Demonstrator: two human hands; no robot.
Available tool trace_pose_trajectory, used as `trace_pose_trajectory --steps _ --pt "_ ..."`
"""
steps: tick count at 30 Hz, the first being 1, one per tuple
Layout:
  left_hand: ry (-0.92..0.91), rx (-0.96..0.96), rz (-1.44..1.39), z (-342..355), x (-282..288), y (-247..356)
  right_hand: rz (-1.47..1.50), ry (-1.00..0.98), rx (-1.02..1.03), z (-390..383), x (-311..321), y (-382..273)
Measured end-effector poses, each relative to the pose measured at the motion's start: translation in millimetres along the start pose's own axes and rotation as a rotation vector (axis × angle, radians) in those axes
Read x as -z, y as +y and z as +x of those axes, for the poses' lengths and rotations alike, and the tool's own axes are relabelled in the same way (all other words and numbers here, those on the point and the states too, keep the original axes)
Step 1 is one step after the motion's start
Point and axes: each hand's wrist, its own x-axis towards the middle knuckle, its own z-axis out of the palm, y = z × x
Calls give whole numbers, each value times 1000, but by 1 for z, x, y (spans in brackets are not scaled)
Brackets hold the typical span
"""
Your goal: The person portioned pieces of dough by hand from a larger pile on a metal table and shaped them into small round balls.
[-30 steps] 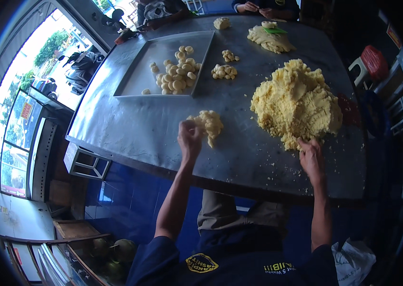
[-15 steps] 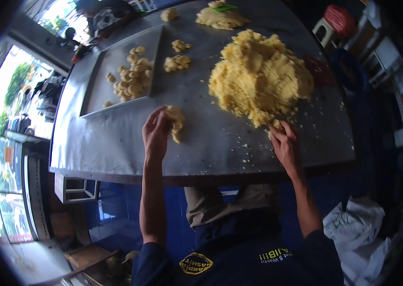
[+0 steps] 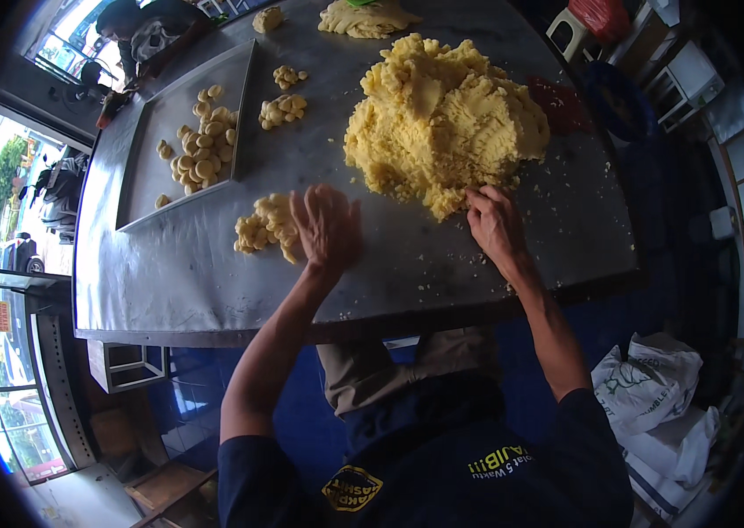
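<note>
the left hand (image 3: pixel 329 227) is spread, slightly blurred, fingers pointing to twelve o'clock; its palm is hidden. just beside it at nine o'clock lies a pile of small dough lumps (image 3: pixel 266 226); touching or apart, i cannot tell. the right hand (image 3: pixel 497 220) has curled fingers against the low edge of a big yellow crumbly mound (image 3: pixel 442 123), which rises at its eleven o'clock; whether they pinch a bit, i cannot tell. from the left hand, a metal tray (image 3: pixel 147 167) of pale rounds (image 3: pixel 205 150) sits at ten o'clock, two small dough clusters (image 3: pixel 282 112) at eleven, and a dough slab (image 3: pixel 363 19) at twelve, well away. the work looks partway along: rounds lie in the tray, while the lumps, clusters, slab and most of the mound seem left. the metal table (image 3: pixel 389 273) ends at six o'clock, near both wrists; between the hands there is sideways room over crumb-flecked metal, and the tray's raised rim bounds the left.
</note>
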Motion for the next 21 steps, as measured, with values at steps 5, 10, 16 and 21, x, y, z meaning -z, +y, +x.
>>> trace_pose_trajectory --steps 5,10,16,21 --pt "-8 -65 53 1 -20 -11 85 -35 -113 -1 24 5" --pt "34 -206 -31 -3 -16 -14 -3 38 -3 -38 19 0" --pt "-2 -103 -86 1 -11 -13 54 8 9 -56 11 -23" --pt "-47 -50 79 -17 -8 6 280 -77 194 -36 22 -52"
